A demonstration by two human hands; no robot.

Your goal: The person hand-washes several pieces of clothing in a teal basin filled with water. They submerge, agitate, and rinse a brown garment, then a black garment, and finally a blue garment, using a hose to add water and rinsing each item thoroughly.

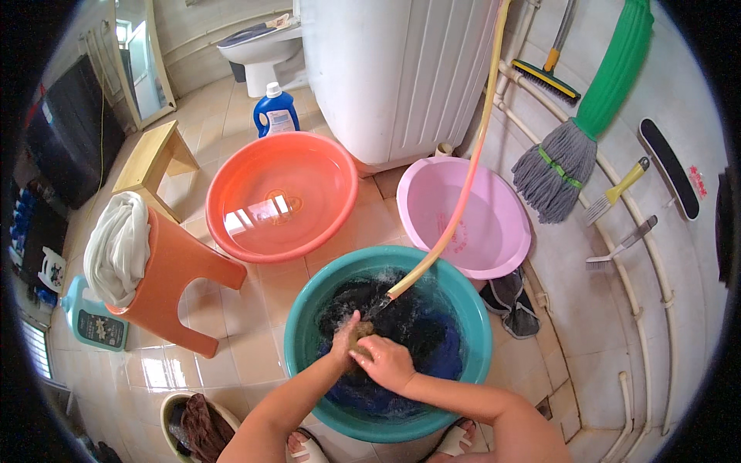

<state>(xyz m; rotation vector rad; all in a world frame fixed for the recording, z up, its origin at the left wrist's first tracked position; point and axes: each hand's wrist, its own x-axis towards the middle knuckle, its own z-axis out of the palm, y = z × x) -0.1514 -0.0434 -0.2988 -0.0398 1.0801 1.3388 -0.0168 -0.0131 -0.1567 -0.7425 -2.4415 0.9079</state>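
Note:
Both hands are over the teal basin (309,297), close together near its middle. Between my left hand (345,339) and my right hand (388,363) is a small wet brownish bundle, which looks like cloth; the fingers of both are closed on it. Water runs from the end of a yellow hose (417,272) just beyond them and splashes into the basin. Dark blue and black fabric (440,347) lies under the water there. Part of the brown bundle is hidden by my fingers.
An orange basin of water (340,224) and a pink basin (502,201) stand beyond. An orange stool (174,285) bears white cloth (120,247). A blue bottle (275,112), a wooden stool (150,158), a white appliance (386,77) and a mop (559,166) surround them. Brown cloth (207,428) hangs from a bucket.

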